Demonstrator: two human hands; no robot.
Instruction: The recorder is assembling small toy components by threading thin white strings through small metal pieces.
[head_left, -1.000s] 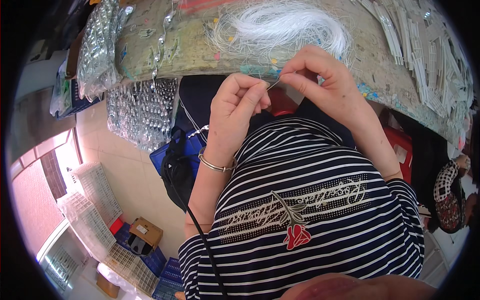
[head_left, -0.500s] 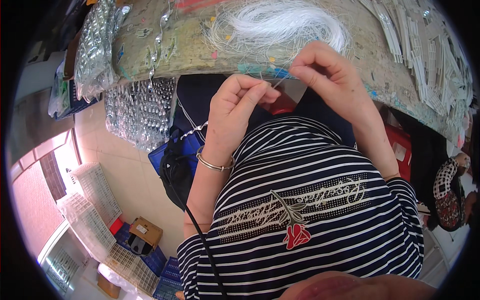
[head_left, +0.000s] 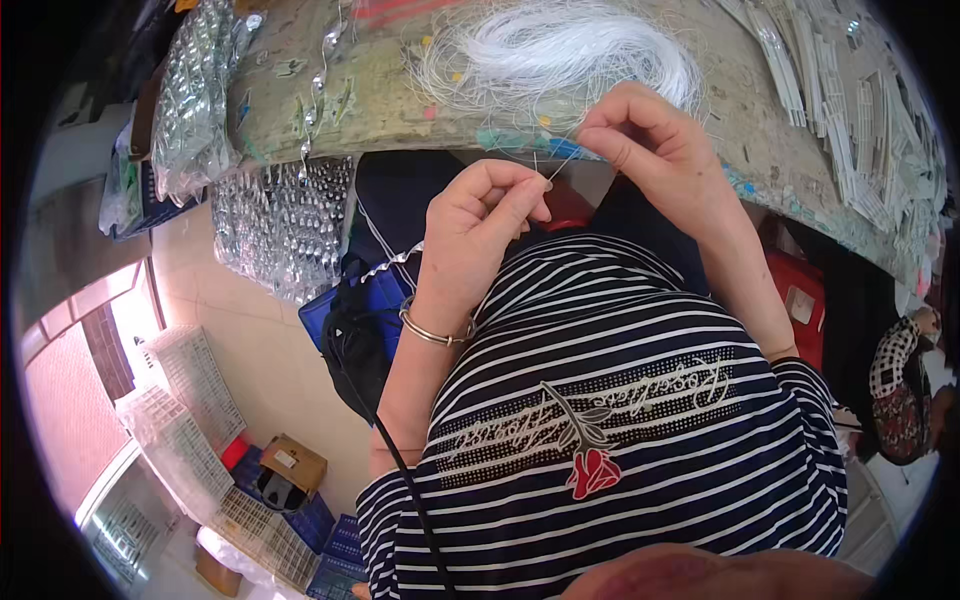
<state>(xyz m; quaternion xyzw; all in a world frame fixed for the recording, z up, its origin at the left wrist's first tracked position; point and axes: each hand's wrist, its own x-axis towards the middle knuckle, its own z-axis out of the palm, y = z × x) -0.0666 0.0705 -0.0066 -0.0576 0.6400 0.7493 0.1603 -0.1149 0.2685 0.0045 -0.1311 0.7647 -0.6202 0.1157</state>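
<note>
A thin, pale thread (head_left: 565, 163) runs between the two hands, pinched at one end in the fingertips of the left hand (head_left: 472, 222) and at the other in those of the right hand (head_left: 652, 148). The stretch between them is short, nearly straight, and slants up toward the right hand. A short, fine end stands up beside the left fingertips.

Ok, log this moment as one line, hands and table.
left hand: pinching thin thread | right hand: pinching same thread | table: bundle of white strands beyond hands; bagged silver pieces at left
</note>
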